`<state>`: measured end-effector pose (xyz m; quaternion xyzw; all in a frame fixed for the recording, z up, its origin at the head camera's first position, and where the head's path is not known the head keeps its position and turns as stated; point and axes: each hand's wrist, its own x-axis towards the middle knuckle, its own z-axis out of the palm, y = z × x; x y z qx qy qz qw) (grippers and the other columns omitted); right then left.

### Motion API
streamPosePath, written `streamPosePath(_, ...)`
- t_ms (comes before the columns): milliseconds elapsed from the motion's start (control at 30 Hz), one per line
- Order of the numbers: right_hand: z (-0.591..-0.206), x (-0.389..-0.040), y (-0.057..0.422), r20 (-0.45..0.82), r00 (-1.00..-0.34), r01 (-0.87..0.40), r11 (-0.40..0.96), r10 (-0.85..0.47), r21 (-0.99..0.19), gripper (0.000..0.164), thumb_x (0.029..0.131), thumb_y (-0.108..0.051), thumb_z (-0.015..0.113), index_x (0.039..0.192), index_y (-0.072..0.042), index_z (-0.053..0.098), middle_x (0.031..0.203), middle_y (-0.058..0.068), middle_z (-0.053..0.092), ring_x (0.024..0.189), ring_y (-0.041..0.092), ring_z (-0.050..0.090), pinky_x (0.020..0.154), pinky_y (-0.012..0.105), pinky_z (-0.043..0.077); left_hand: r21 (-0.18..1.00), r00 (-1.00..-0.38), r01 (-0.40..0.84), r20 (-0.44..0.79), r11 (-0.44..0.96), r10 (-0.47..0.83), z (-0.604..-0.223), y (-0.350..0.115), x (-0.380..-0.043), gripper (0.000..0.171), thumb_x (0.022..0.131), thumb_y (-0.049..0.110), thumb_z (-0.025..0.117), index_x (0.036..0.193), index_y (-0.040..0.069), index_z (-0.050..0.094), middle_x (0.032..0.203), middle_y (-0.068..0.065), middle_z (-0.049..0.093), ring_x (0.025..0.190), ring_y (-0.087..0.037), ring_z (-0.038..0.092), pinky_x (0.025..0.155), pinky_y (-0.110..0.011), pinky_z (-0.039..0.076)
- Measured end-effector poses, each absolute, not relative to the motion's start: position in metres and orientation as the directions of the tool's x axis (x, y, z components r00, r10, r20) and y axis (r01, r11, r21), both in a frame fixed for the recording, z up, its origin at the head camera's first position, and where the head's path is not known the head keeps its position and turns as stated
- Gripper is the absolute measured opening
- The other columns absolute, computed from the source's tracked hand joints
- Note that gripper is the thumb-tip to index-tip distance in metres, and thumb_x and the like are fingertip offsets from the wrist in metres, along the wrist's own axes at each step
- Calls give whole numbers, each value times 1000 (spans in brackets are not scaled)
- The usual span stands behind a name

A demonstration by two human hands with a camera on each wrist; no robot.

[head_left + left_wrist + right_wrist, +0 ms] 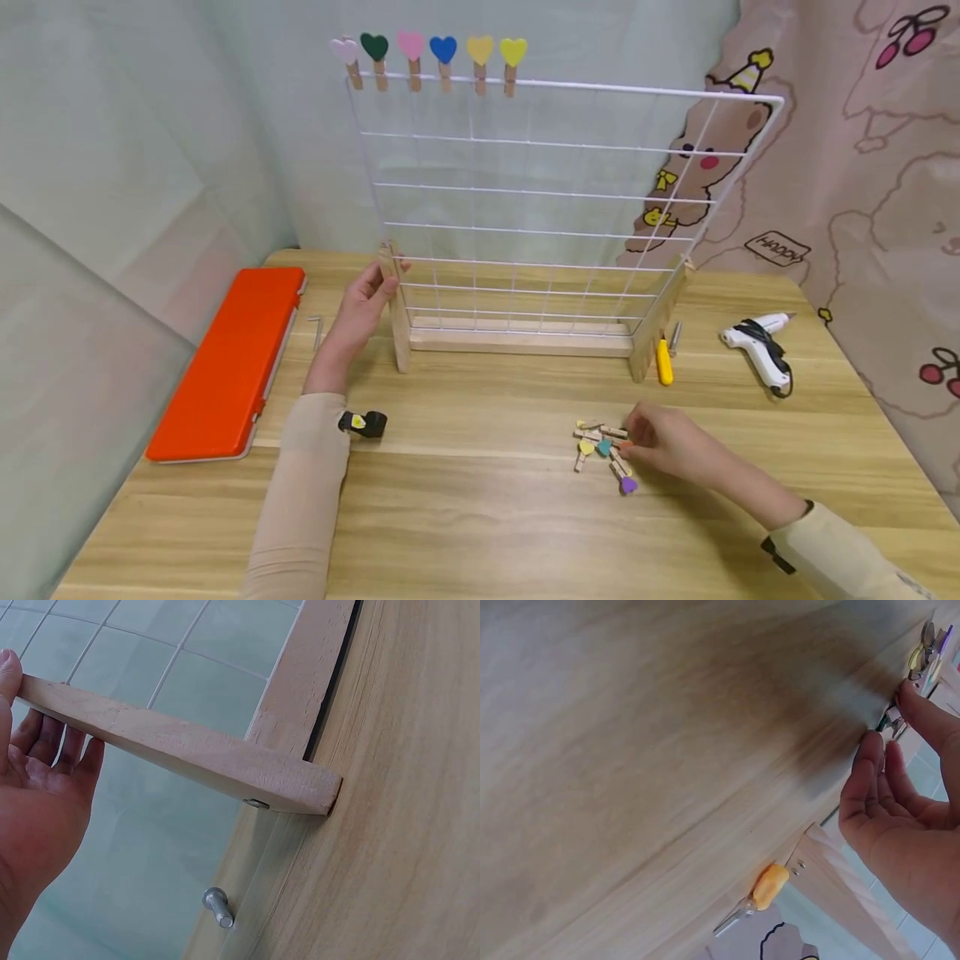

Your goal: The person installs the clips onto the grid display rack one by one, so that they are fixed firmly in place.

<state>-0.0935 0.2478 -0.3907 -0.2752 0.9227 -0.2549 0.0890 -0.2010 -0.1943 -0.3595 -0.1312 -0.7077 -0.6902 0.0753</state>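
A white wire grid (525, 193) stands in a wooden stand (517, 340). My left hand (362, 307) holds the stand's left upright (187, 750), thumb on one side and fingers behind it. Several heart-topped clothespins (443, 52) are clipped along the left part of the grid's top wire. More clothespins lie in a small loose pile (600, 442) on the table before the stand. My right hand (667, 442) reaches into the pile's right side, thumb and forefinger apart around the clothespins and close by an orange heart (627, 447). A purple heart clothespin (628, 484) lies nearest me.
A flat red case (228, 362) lies on the table (465, 517) at left, with a hex key (317, 332) beside it. By the stand's right foot is a yellow-handled screwdriver (664, 362). Farther right lies a white glue gun (761, 350) with a black cord.
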Motion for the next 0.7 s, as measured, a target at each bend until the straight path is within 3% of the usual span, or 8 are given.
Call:
streamPosePath(267, -393, -94, 245, -14, -812, -482, 685, -583, -546, 11, 75, -19, 67, 81, -16, 59, 72, -10, 54, 63, 0, 50, 55, 18, 44, 954, -952, 298, 296, 22, 83, -360, -194, -200, 41, 89, 26, 46, 122, 2, 46, 131, -6, 40, 117, -15, 36, 97, -36, 26)
streamPosePath(533, -385, -95, 248, -4, -809, -471, 653, -588, -593, 10, 75, -19, 67, 81, -19, 59, 75, -11, 60, 68, 1, 55, 61, 20, 46, 956, -951, 294, 291, 18, 101, -359, -194, -199, 44, 89, 27, 45, 123, 1, 44, 133, -4, 38, 118, -16, 34, 99, -36, 25)
streamPosePath(700, -372, -101, 250, 71, -801, -527, 643, -595, -556, 11, 77, -16, 65, 88, -14, 65, 75, -12, 60, 64, 0, 52, 56, 20, 43, 951, -946, 309, 305, 21, 106, -360, -195, -199, 43, 89, 26, 45, 123, 0, 44, 132, -6, 39, 118, -16, 35, 97, -34, 27)
